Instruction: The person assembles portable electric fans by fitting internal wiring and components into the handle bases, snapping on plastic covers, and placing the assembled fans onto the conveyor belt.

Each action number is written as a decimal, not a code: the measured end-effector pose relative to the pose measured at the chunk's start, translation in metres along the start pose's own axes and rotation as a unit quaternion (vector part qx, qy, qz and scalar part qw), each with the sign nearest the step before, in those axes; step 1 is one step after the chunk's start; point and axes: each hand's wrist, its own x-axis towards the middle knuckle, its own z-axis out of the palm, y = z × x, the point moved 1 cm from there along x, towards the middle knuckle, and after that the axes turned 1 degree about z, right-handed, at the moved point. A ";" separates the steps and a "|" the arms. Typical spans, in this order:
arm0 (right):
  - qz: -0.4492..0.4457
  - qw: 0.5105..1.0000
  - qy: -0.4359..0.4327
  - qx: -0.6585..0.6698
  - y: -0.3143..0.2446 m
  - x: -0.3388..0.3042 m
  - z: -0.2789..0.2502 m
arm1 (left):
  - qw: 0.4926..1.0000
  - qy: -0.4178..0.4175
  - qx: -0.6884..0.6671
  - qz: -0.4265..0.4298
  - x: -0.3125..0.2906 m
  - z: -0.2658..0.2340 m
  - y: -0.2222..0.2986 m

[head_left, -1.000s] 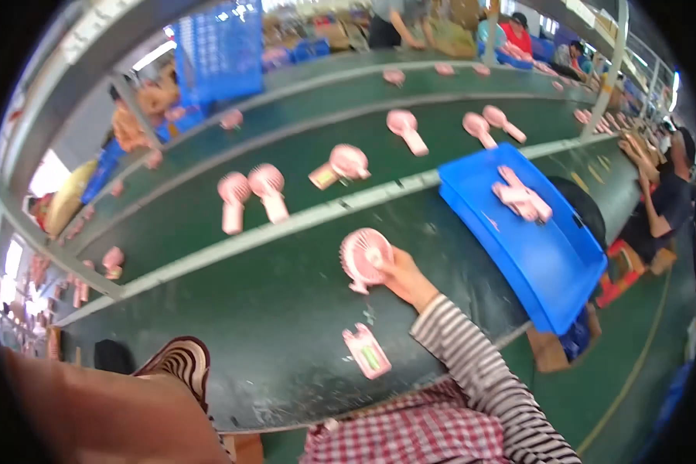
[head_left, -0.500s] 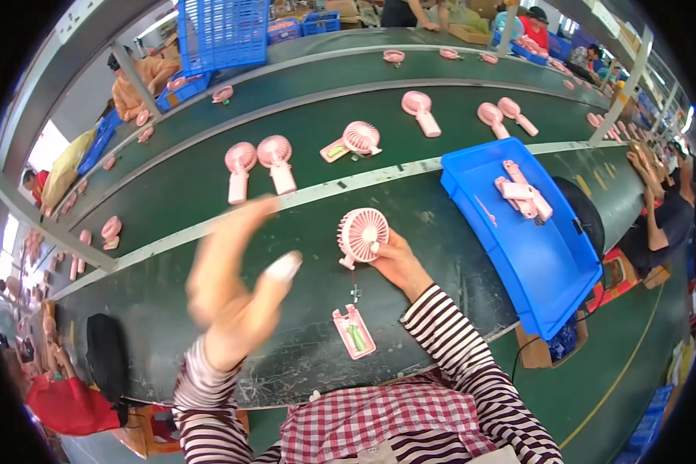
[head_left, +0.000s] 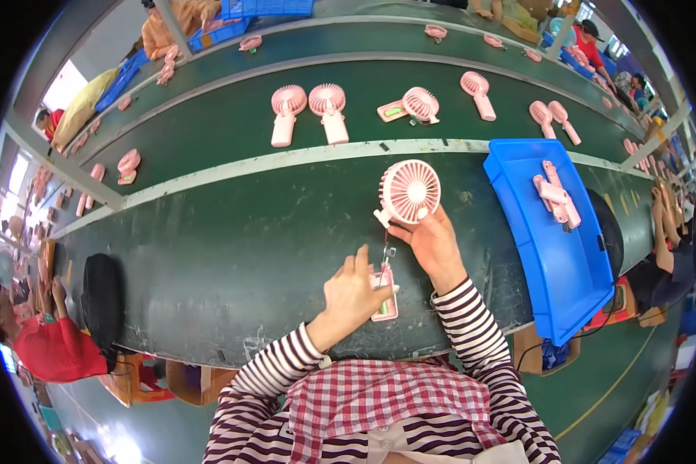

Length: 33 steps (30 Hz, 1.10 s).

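Your right hand (head_left: 438,243) pinches the lower edge of the pink fan head (head_left: 411,192) over the green workbench (head_left: 209,247); your left hand (head_left: 352,292) lies across the open handle shell (head_left: 393,309), nearer your body, and whether it grips or merely rests, I cannot tell. Thin wires (head_left: 386,240) run between the two, so move either part gently, leave slack, and watch that the small circuit board (head_left: 392,252) doesn't snag. Counted: one fan head and one open shell before you, one blue tray (head_left: 564,290) on the right, its pink handle pieces (head_left: 553,192) overlapping too much to count, and six pink handheld fans (head_left: 288,100) along the belt's middle stretch (head_left: 224,131), with more towards both ends
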 end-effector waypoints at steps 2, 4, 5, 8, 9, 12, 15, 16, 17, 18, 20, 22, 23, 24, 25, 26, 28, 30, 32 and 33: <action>0.005 1.000 -0.011 0.015 -0.008 -0.007 0.018 | 0.999 0.023 -0.031 0.002 0.004 0.007 0.004; 0.001 0.999 -0.027 0.021 -0.011 -0.010 0.030 | 0.998 0.016 -0.065 -0.015 0.007 0.010 0.003; 0.004 0.999 -0.026 0.020 -0.012 -0.011 0.031 | 0.995 0.010 -0.098 -0.025 0.010 0.011 0.003; 0.045 0.994 -0.044 0.090 -0.018 -0.015 0.039 | 0.944 -0.075 -0.304 -0.102 0.013 0.009 -0.004; 0.048 0.994 -0.042 0.091 -0.020 -0.017 0.039 | 0.859 -0.146 -0.464 -0.158 0.014 0.008 -0.007; 0.083 0.984 -0.024 0.153 -0.024 -0.022 0.039 | 0.683 -0.221 -0.656 -0.231 0.008 0.000 -0.011; 0.106 0.980 -0.038 0.161 -0.026 -0.028 0.037 | 0.576 -0.246 -0.752 -0.206 0.003 -0.003 -0.017; 0.112 0.980 -0.032 0.160 -0.028 -0.030 0.039 | 0.547 -0.238 -0.777 -0.201 0.001 -0.005 -0.018; 0.116 0.980 -0.030 0.162 -0.029 -0.031 0.039 | 0.519 -0.231 -0.800 -0.194 0.003 -0.011 -0.018; 0.115 0.983 -0.039 0.136 -0.029 -0.033 0.039 | 0.516 -0.223 -0.798 -0.217 0.004 -0.016 -0.016; 0.104 0.989 -0.060 0.083 -0.029 -0.036 0.035 | 0.556 -0.206 -0.768 -0.243 0.008 -0.017 -0.020; 0.079 0.996 -0.035 0.010 -0.027 -0.036 0.036 | 0.620 -0.167 -0.717 -0.270 0.010 -0.019 -0.018; 0.049 0.997 -0.007 -0.064 -0.027 -0.036 0.037 | 0.620 -0.168 -0.717 -0.271 0.011 -0.019 -0.017; 0.045 0.994 -0.028 -0.093 -0.031 -0.034 0.040 | 0.649 -0.170 -0.692 -0.267 0.011 -0.019 -0.016; 0.045 0.994 -0.026 -0.092 -0.029 -0.032 0.040 | 0.677 -0.172 -0.666 -0.261 0.011 -0.020 -0.015; 0.031 0.990 -0.011 -0.134 -0.027 -0.030 0.038 | 0.673 -0.170 -0.673 -0.257 0.011 -0.022 -0.014; 0.026 0.985 0.013 -0.169 -0.022 -0.027 0.035 | 0.690 -0.178 -0.657 -0.246 0.011 -0.022 -0.011; 0.017 0.981 0.005 -0.195 -0.016 -0.025 0.036 | 0.708 -0.184 -0.640 -0.236 0.009 -0.025 -0.007; 0.015 0.974 -0.006 -0.225 -0.011 -0.023 0.034 | 0.713 -0.193 -0.644 -0.199 0.010 -0.030 -0.002; 0.016 0.974 -0.007 -0.224 -0.009 -0.022 0.034 | 0.713 -0.192 -0.644 -0.201 0.010 -0.031 -0.001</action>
